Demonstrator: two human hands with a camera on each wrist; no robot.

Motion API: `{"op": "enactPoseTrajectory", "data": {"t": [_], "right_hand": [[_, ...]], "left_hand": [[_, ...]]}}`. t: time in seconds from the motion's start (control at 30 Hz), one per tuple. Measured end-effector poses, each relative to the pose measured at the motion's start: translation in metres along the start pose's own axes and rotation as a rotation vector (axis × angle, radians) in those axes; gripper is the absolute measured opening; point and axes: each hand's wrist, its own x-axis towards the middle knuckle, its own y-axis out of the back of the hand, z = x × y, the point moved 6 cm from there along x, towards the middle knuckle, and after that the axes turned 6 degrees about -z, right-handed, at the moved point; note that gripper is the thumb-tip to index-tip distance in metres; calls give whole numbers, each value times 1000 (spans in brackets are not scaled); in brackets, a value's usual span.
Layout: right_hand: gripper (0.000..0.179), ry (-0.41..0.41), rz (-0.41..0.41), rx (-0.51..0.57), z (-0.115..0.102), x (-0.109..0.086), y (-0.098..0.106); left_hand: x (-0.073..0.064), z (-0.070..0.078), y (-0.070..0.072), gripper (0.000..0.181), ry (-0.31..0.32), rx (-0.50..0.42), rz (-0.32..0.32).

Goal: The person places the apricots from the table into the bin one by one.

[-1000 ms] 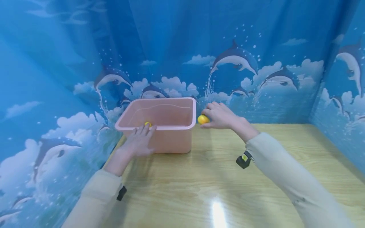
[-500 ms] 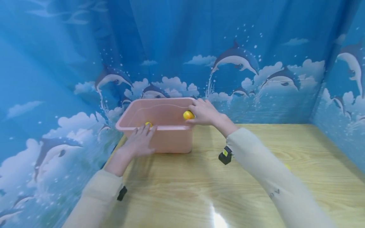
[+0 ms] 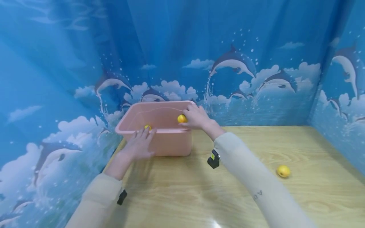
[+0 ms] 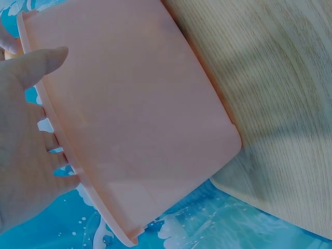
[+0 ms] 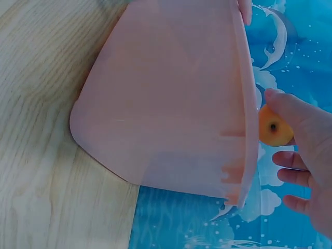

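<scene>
A pink plastic bin (image 3: 174, 144) stands near the back left of the wooden table. My left hand (image 3: 138, 147) rests on its front rim, fingers spread and fairly straight; in the left wrist view the thumb (image 4: 49, 59) points across the outer wall. Just beyond those fingertips, a bit of something round and yellow (image 3: 147, 127) shows inside the bin, mostly hidden. Above the bin's right end, my right hand (image 3: 198, 117) holds a small yellow-orange fruit (image 3: 182, 118) between thumb and fingers. The right wrist view shows a dark spot on this fruit (image 5: 275, 127), close beside the rim.
Another yellow fruit (image 3: 283, 171) lies on the table (image 3: 242, 205) at the right, beyond my right forearm. Blue curtains with printed dolphins (image 3: 233, 63) hang behind and at both sides. Each sleeve cuff has a black device (image 3: 214, 159) strapped at it.
My right hand has carried the fruit leftward, from outside the bin to above its right end. The forearm's shift has uncovered the fruit on the table. My left hand stays put.
</scene>
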Motion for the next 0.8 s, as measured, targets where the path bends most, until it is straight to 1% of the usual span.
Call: {"op": "enactPoseTrajectory", "data": {"t": [0.17, 0.3, 0.4, 0.57, 0.7, 0.8], "right_hand": [[48, -13, 2, 16, -1, 0, 0], [50, -5, 32, 12, 2, -2, 8], [47, 2, 52, 0, 7, -10, 14], [42, 46, 84, -16, 17, -33, 17], [39, 103, 127, -30, 27, -59, 11], [35, 150, 176, -42, 35, -80, 5]], "left_hand": [[-1, 1, -1, 88, -7, 4, 4], [-1, 0, 1, 88, -16, 14, 9], [0, 0, 1, 89, -22, 13, 13], [0, 0, 1, 88, -17, 10, 15], [-1, 0, 0, 87, -10, 8, 8], [-2, 1, -1, 87, -14, 10, 10]]}}
